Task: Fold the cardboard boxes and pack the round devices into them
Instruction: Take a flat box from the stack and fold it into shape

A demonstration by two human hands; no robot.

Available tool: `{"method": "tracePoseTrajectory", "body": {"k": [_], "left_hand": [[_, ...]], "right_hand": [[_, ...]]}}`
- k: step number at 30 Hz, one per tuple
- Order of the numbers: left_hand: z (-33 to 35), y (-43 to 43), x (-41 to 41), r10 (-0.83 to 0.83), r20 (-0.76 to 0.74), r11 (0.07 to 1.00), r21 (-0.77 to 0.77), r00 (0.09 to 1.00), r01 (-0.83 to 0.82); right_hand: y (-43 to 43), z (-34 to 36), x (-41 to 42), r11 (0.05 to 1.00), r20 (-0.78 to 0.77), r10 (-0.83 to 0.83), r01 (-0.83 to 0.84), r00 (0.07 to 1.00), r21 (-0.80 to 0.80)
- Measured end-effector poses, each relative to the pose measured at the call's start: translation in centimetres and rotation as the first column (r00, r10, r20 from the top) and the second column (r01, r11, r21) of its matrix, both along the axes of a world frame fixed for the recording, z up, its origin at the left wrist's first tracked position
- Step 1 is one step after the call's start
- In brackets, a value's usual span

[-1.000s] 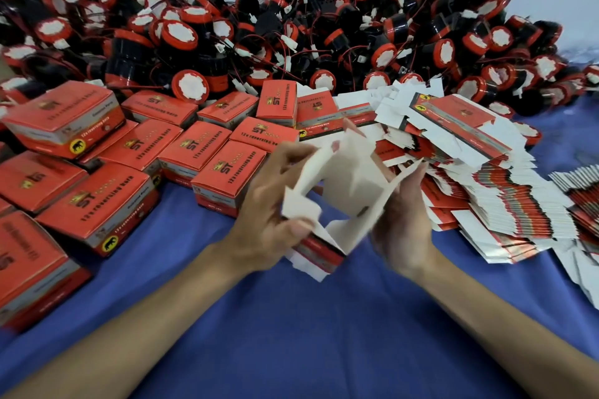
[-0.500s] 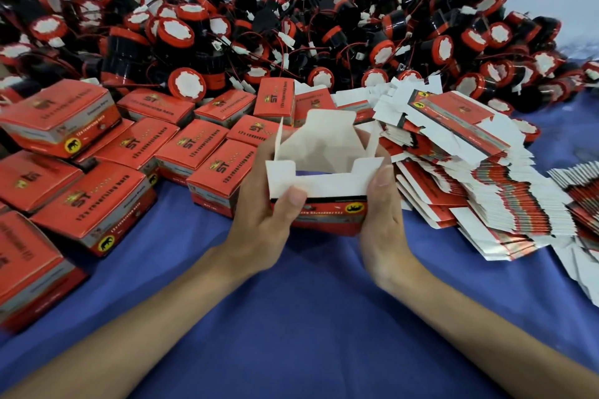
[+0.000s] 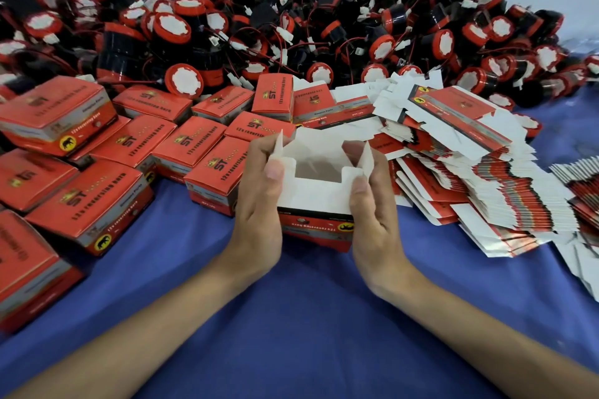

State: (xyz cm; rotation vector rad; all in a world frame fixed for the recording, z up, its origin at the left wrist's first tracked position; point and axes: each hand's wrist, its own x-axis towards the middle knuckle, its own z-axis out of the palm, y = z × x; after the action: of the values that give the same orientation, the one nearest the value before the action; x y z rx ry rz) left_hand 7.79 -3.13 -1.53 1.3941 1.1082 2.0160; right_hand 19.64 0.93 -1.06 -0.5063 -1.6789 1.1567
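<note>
Box (image 3: 314, 230) is now squared up and steady. A second ago it was a twisted, half-opened blank; half a second ago it stood square with its flaps up. Now the near flap (image 3: 311, 196) is bent inward over the opening, and the two side flaps stand upright. Left hand (image 3: 259, 210) and right hand (image 3: 372, 217) each wrap one end of the box, fingers curled round the sides and both thumbs pressing the near flap's corners. The box sits in front of the heap of round devices (image 3: 291, 26), on the person's side of it, low over the blue cloth (image 3: 308, 317). Closed boxes (image 3: 210, 172) lie before the heap's left part, flat blanks (image 3: 486, 191) before its right part. Judgement: the body is formed but nothing is visible inside, so a device likely goes in before closing.
</note>
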Motion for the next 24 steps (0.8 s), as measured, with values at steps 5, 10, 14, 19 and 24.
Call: {"method": "tracePoseTrajectory", "body": {"k": [5, 10, 14, 19, 24], "left_hand": [[0.22, -0.02, -0.03, -0.017, 0.003, 1.000, -0.011, 1.000, 0.017], [0.38, -0.27, -0.12, 0.045, -0.042, 0.998, 0.043, 0.998, -0.043], [0.36, -0.30, -0.29, 0.011, 0.027, 1.000, 0.015, 1.000, -0.011], [0.20, -0.20, 0.04, 0.085, -0.027, 0.996, -0.012, 0.996, -0.086], [0.46, 0.06, -0.41, 0.282, -0.250, 0.959, 0.040, 0.926, -0.281]], "right_hand": [[0.00, 0.03, 0.04, 0.999, -0.029, 0.010, -0.011, 1.000, -0.040], [0.06, -0.21, 0.26, 0.997, -0.034, 0.039, -0.041, 0.999, -0.069], [0.17, -0.40, 0.22, 0.998, 0.019, 0.024, -0.023, 1.000, -0.061], [0.21, -0.21, 0.14, 1.000, 0.014, 0.014, -0.014, 1.000, 0.012], [0.34, -0.13, 0.00, 0.999, -0.072, -0.011, 0.013, 0.997, 0.037]]}}
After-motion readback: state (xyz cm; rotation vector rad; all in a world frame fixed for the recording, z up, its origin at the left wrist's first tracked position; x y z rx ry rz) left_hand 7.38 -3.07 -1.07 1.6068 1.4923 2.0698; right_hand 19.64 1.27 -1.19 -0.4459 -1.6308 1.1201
